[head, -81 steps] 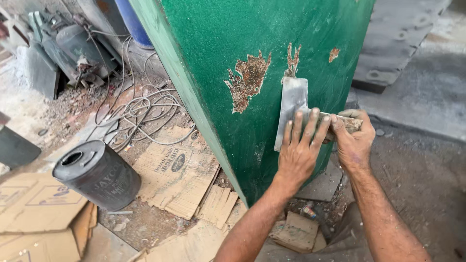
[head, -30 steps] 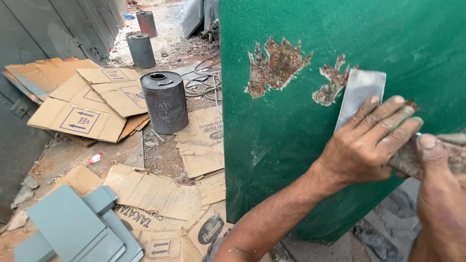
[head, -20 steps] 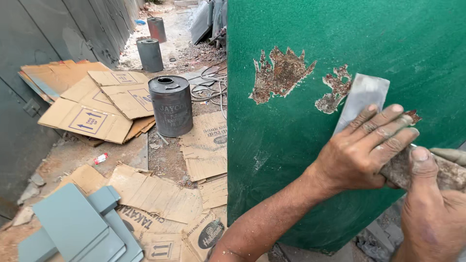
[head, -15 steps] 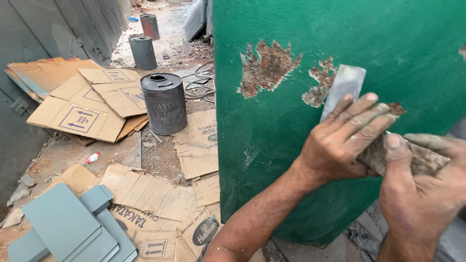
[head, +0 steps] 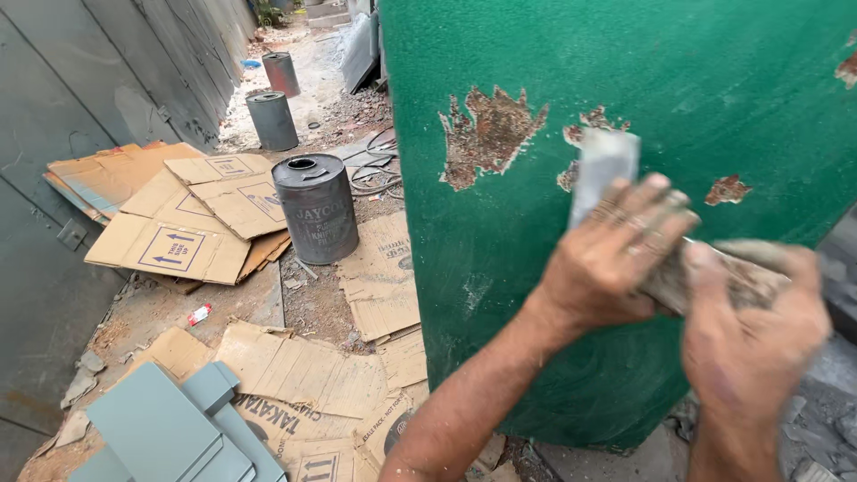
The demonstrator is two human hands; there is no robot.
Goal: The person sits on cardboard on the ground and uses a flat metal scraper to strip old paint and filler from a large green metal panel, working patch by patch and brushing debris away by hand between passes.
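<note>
drum (head: 314, 207) on ground, left of panel (head: 714, 80)

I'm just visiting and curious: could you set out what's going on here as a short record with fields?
Left hand: fingers pressed flat on a wide scraper blade
Right hand: wrapped around the scraper's crusted handle
Surface: green panel, blade flat against it
Damage: rusty bare patches beside the blade
Ground: flattened cardboard, dark metal drum
</note>
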